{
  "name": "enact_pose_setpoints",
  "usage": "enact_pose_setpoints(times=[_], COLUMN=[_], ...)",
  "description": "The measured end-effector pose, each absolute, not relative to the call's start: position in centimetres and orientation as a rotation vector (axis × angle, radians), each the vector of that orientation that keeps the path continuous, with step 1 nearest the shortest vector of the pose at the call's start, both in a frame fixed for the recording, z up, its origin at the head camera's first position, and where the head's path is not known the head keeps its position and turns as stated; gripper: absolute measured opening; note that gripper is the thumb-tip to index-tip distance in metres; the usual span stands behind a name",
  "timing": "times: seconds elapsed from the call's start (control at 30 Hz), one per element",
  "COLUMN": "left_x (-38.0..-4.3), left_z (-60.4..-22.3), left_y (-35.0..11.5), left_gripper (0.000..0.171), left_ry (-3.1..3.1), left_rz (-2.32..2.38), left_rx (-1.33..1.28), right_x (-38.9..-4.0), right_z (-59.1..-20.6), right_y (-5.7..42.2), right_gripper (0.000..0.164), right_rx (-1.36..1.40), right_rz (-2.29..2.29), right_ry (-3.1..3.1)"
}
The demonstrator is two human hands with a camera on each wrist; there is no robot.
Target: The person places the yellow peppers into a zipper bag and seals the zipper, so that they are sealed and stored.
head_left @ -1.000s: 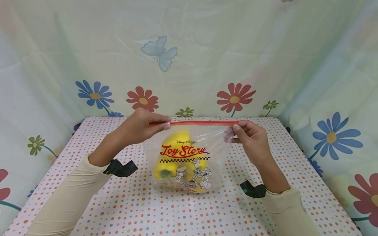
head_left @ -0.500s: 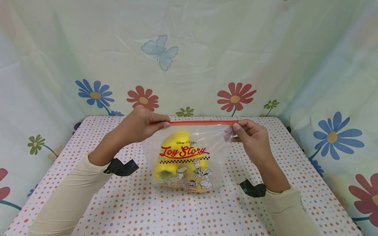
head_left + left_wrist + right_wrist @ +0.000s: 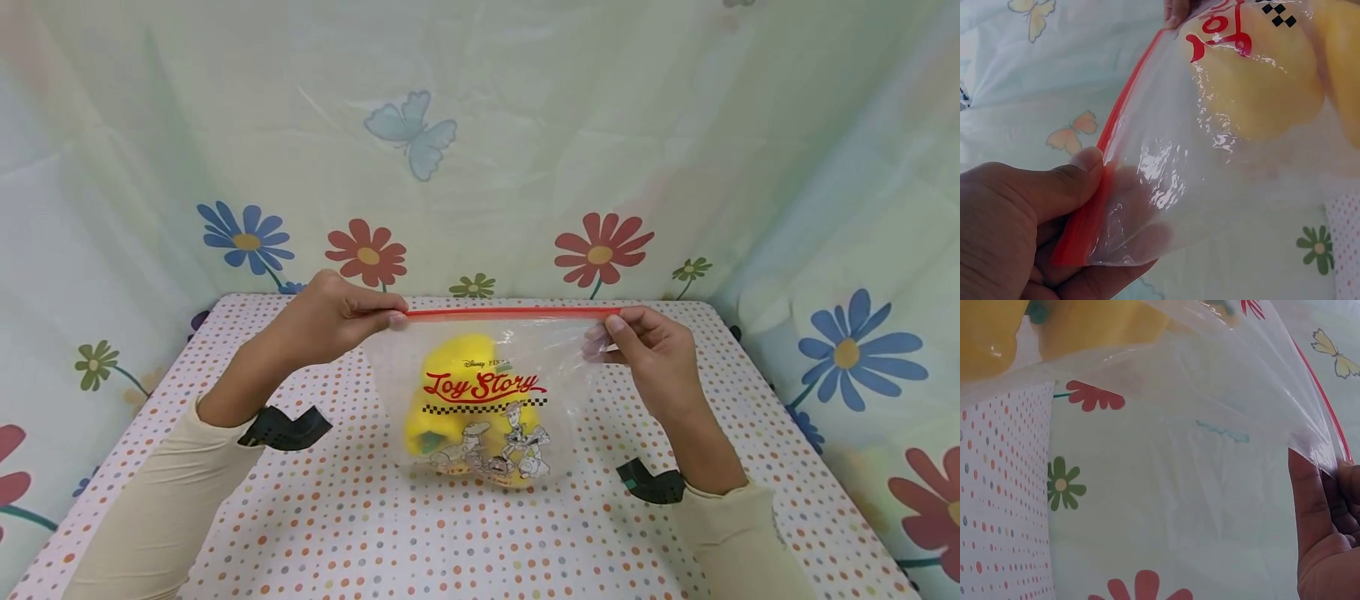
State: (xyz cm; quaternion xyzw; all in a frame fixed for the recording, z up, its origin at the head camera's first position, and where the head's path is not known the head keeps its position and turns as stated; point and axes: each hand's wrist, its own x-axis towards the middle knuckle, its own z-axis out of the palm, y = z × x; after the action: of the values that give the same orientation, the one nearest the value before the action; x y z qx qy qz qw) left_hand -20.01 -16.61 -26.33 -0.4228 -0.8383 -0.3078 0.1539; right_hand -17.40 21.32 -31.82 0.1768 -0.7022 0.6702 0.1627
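A clear zip bag (image 3: 382,392) with a red zip strip and "Toy Story" print hangs upright between both hands in the head view. Inside are yellow rounded things (image 3: 457,354) with green parts; the plastic and print partly veil them. My left hand (image 3: 330,321) pinches the zip strip at its left end, thumb on the near side, as the left wrist view also shows with the red zip (image 3: 1124,100). At the right end, my right hand (image 3: 656,358) pinches the bag's top corner between thumb and fingers. The strip is stretched straight and looks pressed together.
Beneath the bag is a table with a dotted cloth (image 3: 480,542). A pale curtain (image 3: 525,150) with printed flowers and a butterfly surrounds the table's back and sides. Black wrist mounts (image 3: 288,427) sit below each hand.
My left hand has moved left along the red zip to its end. The bag and my right hand have shifted slightly right. Both hands keep hold of the bag.
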Motion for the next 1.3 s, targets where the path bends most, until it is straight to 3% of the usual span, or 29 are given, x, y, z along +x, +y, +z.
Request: enact_pose_setpoints(times=[0.8, 1.3], left_x=[-19.6, -25.2], left_z=[-26.7, -29.4], left_y=[-18.2, -16.9], left_gripper=[0.024, 0.031], left_ry=[-2.431, -2.629], left_rz=[-0.955, -1.191], left_rx=[-1.043, -0.75], right_x=[-16.6, -23.0], right_z=[-31.4, -33.0], right_y=[22.5, 22.6], right_gripper=[0.016, 0.033], right_rx=[0.463, 0.248], right_rz=[1.884, 1.98], right_ry=[-2.039, -2.218])
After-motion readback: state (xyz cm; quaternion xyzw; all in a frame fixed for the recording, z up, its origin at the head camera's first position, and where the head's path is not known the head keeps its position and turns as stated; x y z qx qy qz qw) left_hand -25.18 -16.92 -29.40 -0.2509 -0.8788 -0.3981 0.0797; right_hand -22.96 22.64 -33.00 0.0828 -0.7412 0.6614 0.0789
